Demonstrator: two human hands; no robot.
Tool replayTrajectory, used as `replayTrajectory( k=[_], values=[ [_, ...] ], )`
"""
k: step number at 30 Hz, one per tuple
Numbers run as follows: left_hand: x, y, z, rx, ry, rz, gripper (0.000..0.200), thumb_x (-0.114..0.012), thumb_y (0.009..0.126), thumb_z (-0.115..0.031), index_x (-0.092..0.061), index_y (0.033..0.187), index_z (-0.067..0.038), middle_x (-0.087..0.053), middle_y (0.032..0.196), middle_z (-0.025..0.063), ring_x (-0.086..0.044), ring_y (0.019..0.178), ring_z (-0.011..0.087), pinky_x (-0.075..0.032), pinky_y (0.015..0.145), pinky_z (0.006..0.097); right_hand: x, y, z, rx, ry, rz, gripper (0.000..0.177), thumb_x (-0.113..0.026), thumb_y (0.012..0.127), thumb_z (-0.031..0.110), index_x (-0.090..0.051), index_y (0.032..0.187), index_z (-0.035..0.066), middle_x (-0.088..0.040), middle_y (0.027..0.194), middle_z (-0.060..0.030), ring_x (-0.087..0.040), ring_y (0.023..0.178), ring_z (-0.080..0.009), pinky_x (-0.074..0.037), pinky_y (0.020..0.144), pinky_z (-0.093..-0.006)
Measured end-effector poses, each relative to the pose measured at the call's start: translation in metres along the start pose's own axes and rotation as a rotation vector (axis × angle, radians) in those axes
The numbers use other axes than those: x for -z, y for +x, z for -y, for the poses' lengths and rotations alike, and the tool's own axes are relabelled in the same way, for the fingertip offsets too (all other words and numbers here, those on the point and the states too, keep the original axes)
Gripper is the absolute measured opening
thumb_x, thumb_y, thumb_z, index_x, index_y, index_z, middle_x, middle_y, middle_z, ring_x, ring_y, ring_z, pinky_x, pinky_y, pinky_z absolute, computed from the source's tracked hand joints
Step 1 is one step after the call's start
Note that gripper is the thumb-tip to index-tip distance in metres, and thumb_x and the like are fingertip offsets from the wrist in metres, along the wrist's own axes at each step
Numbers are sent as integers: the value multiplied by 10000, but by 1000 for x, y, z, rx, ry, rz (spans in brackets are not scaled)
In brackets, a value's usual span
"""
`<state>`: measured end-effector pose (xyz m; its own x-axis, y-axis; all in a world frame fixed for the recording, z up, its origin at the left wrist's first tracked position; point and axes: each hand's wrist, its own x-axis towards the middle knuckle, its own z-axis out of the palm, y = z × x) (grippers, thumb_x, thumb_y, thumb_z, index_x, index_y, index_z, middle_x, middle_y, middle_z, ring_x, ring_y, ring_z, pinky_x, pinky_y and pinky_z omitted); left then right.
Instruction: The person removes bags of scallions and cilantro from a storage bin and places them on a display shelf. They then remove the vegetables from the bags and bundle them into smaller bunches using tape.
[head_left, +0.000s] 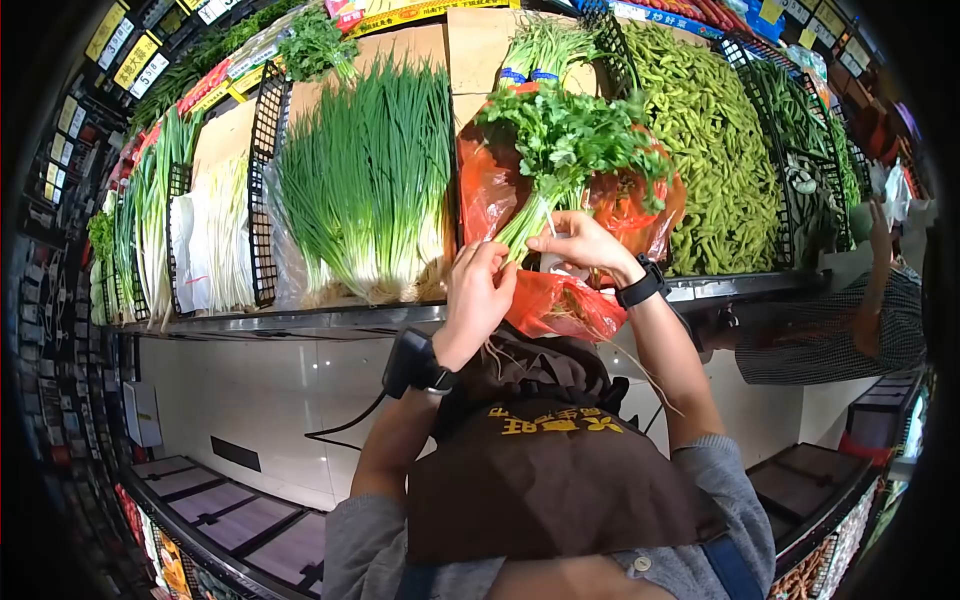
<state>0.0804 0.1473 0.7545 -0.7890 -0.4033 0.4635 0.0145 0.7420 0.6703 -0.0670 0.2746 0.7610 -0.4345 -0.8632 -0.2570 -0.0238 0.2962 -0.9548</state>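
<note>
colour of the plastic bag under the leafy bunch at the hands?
Translucent orange-red plastic bag, shown best in the head view.

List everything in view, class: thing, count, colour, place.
leafy bunch: one, green, held centrally
plastic bag: count unclear, red, beneath bunch
green onions: one pile, green-white, left
pods: one heap, green, right
crates: several, black, both sides
price signs: several, white-yellow, upper left
other vegetables: several, mostly green, far left, top
other person: one, dark-clothed, far right
apron: one, brown, bottom centre
left fingers: one set, bare, on bunch
right fingers: one set, bare, at bunch
</note>
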Motion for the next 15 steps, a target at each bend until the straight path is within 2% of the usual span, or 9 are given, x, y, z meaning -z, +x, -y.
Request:
replayTrajectory(
  k=[1,4,5,6,8,9,12,15],
  values=[
    [-3,0,5,14,6,18,136,-646,670,-28,-556,773,-28,-518,678,87,-521,621,227,-444,592,325,-1,1,-1,-41,33,-19,279,-653,806,326,-594,820,54,-532,560,34,-419,408,-26,-307,359,-183],
    [-2,0,13,-7,156,114,164,-656,648,-52,-542,763,-31,-532,741,107,-531,681,235,-442,636,344,5,5,-11,-100,58,-8,302,-652,804,344,-608,812,45,-536,557,30,-429,418,-32,-319,367,-188],
    [0,1,11,-69,191,75,195,-658,631,-65,-530,774,-28,-553,840,132,-554,780,259,-448,712,354,6,5,-15,-125,58,35,313,-656,799,350,-616,798,39,-538,552,27,-433,426,-36,-317,369,-193],
    [-1,1,13,-69,191,83,195,-658,631,-65,-530,774,-28,-553,840,132,-554,780,259,-448,712,354,7,5,-19,-129,65,33,313,-656,799,350,-616,798,39,-538,552,27,-433,426,-36,-317,369,-193],
    [-7,6,19,-122,-26,57,199,-651,643,-58,-522,789,-18,-572,954,156,-578,844,278,-466,756,346,9,6,-18,-77,-24,44,317,-644,806,362,-612,847,49,-545,579,33,-457,438,-40,-363,404,-180],
    [-9,7,24,-17,-137,141,190,-644,671,-50,-516,805,-12,-577,1034,169,-589,914,291,-477,783,340,8,3,-16,-66,60,37,305,-657,799,350,-614,828,50,-558,591,27,-472,448,-40,-366,408,-176],
    [-13,10,24,-11,-184,139,166,-632,700,-39,-516,815,-8,-577,1055,179,-599,914,290,-487,764,336,11,-2,-6,-164,102,-20,291,-677,784,335,-626,821,51,-568,593,22,-473,439,-43,-363,404,-175],
    [-18,10,19,-18,-205,112,159,-624,722,-34,-516,834,-1,-579,1053,186,-599,926,298,-481,787,337,15,5,-24,-174,136,-10,238,-679,789,282,-644,791,47,-579,579,10,-463,418,-41,-345,384,-179]
  ],
)
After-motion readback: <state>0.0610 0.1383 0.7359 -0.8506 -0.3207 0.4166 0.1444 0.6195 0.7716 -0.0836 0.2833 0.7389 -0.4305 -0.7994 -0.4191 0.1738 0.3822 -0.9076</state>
